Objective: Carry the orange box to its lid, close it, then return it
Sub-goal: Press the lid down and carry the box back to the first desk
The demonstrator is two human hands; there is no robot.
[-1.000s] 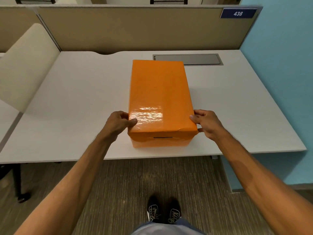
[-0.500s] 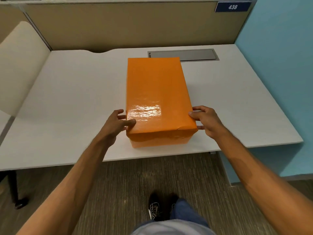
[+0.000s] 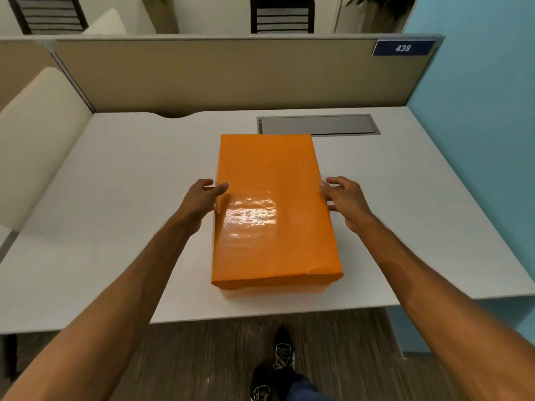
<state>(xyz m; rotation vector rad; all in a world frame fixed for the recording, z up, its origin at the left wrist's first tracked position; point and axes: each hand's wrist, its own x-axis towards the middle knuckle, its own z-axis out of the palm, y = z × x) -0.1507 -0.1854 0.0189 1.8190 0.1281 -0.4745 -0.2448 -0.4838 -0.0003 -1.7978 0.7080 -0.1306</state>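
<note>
The orange box (image 3: 272, 175) lies lengthwise on the white desk (image 3: 115, 198) with its glossy orange lid on top. A paler strip of the base (image 3: 275, 292) shows under the lid at the near end. My left hand (image 3: 201, 198) is at the middle of the box's left side, thumb laid on the lid's top edge and fingers down the side. At the right side, my right hand (image 3: 347, 198) touches the lid's edge with its thumb tip while its fingers are spread and stand off the box.
A grey hatch (image 3: 317, 125) is set into the desk just behind the box. A beige partition (image 3: 231, 73) closes the back, a blue wall (image 3: 477, 111) the right, and a cream panel (image 3: 37, 134) the left. My shoes (image 3: 278, 366) stand below the desk's near edge.
Both hands have slid from the box's near corners to the middle of its long sides. The view has come closer and higher over the desk. The box has not moved.
</note>
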